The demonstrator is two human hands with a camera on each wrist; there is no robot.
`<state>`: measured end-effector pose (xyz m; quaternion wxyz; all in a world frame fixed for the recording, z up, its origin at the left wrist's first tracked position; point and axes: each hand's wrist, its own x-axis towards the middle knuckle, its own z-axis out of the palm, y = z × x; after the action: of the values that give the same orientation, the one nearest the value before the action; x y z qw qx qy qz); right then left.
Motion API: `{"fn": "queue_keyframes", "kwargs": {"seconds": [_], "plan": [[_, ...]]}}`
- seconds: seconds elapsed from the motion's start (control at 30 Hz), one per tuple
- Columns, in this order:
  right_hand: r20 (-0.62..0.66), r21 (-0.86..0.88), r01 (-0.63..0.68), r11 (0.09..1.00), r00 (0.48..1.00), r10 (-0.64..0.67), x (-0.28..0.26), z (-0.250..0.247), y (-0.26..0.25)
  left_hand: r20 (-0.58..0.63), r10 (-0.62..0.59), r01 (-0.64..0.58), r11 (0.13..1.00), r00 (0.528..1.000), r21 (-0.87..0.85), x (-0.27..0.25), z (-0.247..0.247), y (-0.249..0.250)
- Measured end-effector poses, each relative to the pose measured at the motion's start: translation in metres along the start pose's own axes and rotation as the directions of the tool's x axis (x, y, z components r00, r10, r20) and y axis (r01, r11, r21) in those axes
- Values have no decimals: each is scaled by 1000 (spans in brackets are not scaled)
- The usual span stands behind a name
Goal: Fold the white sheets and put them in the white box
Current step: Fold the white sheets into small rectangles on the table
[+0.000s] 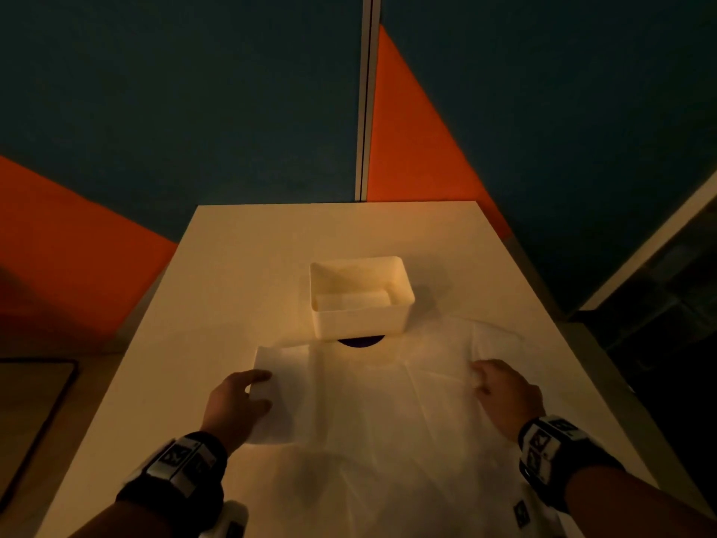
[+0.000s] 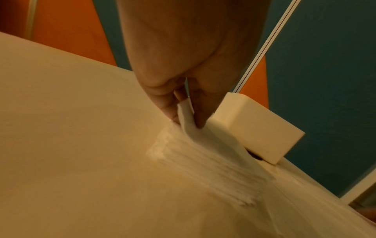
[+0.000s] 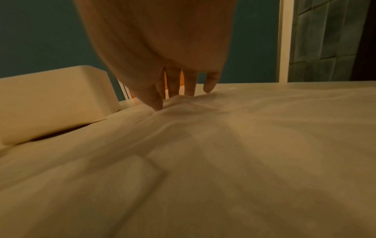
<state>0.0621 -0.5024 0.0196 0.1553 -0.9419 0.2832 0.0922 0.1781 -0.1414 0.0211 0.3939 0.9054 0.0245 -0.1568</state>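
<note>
White sheet [image 1: 372, 413] lies spread just before the white box [image 1: 361, 300], left hand [image 1: 236, 405] pinching its edge, right hand [image 1: 504, 394] gathering its far edge with curled fingers.

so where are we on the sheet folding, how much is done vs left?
Done: one folded sheet seems to lie already in the white box. In hand: a large white sheet is spread on the table; the left hand pinches its left edge, lifting a flap, while the right hand gathers the right side. Left: finish folding this sheet and box it.
</note>
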Motion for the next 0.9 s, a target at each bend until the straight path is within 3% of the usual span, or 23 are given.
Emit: {"fn": "queue_keyframes", "kwargs": {"seconds": [0.23,0.33,0.43,0.5,0.57,0.63,0.73,0.83,0.9], "plan": [[-107,15,-11,1000,994,12,0,-5,-1,-14,4,-4,999,1000,32,5,4,-2],[-193,79,16,997,981,-1,-2,-14,-6,-48,61,-52,981,997,185,3,5,-2],[-197,214,63,975,980,-20,-3,-28,-17,-131,76,-14,906,988,423,-5,4,10],[-155,285,87,954,987,-44,-5,-40,-29,-125,150,-95,927,981,363,-11,7,28],[-141,364,131,922,986,-84,-9,-49,-45,-14,178,-176,981,984,84,-17,12,51],[-133,495,147,857,987,-92,-15,-55,-64,257,132,-73,971,957,-226,-25,16,77],[-109,676,137,724,990,-86,-31,-60,-92,574,178,111,895,799,-432,-34,24,103],[-94,769,148,622,988,-119,-50,-61,-119,691,211,272,810,691,-519,-42,35,118],[-104,771,187,608,980,-170,-60,-60,-134,697,237,348,731,676,-587,-46,39,125]]}}
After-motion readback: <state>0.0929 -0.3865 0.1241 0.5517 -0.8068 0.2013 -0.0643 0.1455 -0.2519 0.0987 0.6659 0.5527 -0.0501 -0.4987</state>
